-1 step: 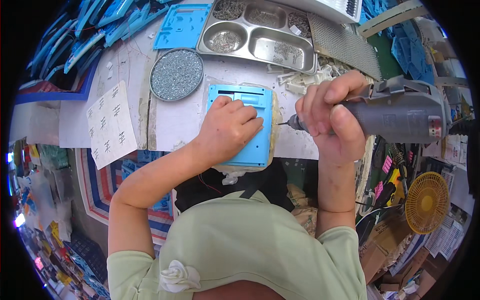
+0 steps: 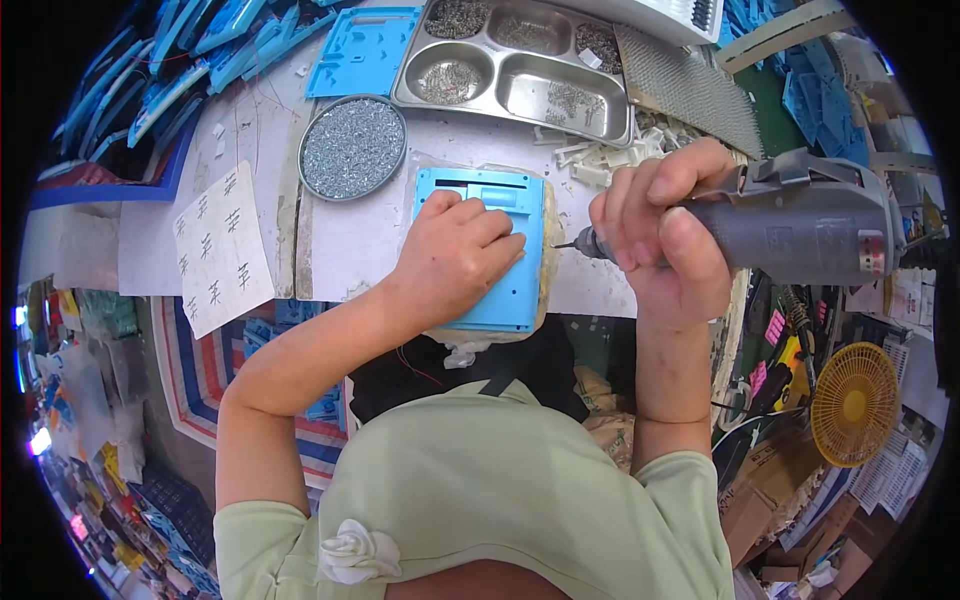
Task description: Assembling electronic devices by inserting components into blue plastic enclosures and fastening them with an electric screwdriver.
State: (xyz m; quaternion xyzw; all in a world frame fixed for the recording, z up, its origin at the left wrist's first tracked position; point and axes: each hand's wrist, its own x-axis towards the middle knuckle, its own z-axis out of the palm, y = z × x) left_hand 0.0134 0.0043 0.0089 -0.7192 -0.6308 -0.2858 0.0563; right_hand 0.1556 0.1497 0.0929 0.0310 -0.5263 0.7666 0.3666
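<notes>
A flat blue plastic casing (image 2: pixel 512 285) lies on a padded, plastic-wrapped block (image 2: pixel 549 250) at the table's near edge. My left hand (image 2: pixel 462 245) rests on the casing with its fingers curled, holding it down; part of the casing is hidden beneath. To the right, my right hand (image 2: pixel 668 225) is wrapped round a grey electric screwdriver (image 2: pixel 790 222). The tool lies almost level, and its thin bit points left, a little short of the casing's right side and not touching it.
Behind the casing stand a round dish of small screws (image 2: pixel 352 148) and a steel compartment tray (image 2: pixel 515 75) holding small metal parts. Another blue panel (image 2: pixel 362 50) lies beside the tray. White plastic pieces (image 2: pixel 600 160) are heaped at right. A handwritten paper (image 2: pixel 222 250) lies at left.
</notes>
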